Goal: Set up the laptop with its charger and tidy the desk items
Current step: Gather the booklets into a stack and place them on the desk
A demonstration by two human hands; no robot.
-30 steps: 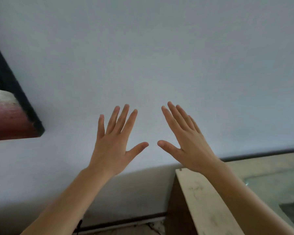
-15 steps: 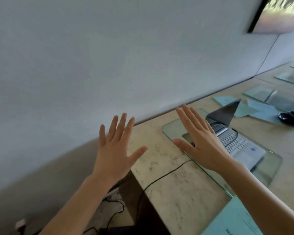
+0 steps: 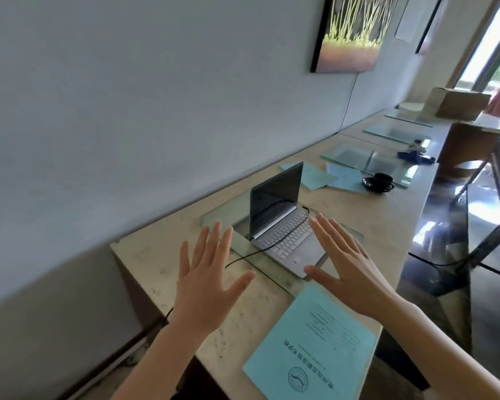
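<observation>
Since half a second ago the view has swung further along the desk, so the whole laptop [image 3: 283,223] now shows, where before the right hand covered much of it; both hands keep the same raised, flat pose. Silver, with its dark screen lifted open, the laptop sits on a glass pane [image 3: 274,269] just beyond the two hands, its near corner between them; the right hand [image 3: 350,267] hangs over the laptop's near right part, fingers spread and palm down, holding nothing; whether it touches the laptop I cannot tell. The left hand [image 3: 205,281] is likewise spread wide and empty, raised above the bare stone desk [image 3: 150,261] just left of the laptop. A thin black charger cable [image 3: 286,235] lies slantwise across the keyboard, its end at the laptop's far right edge; it runs back towards the left hand, passes beneath it and drops off the near edge of the desk. Below the right hand, nearer the person, lies a blue printed booklet [image 3: 312,345], partly hidden by the right wrist; beyond the laptop, well past both hands, lie more blue papers [image 3: 321,176] and a black cup on a saucer [image 3: 378,182]; a framed picture [image 3: 350,33] hangs on the wall above.
</observation>
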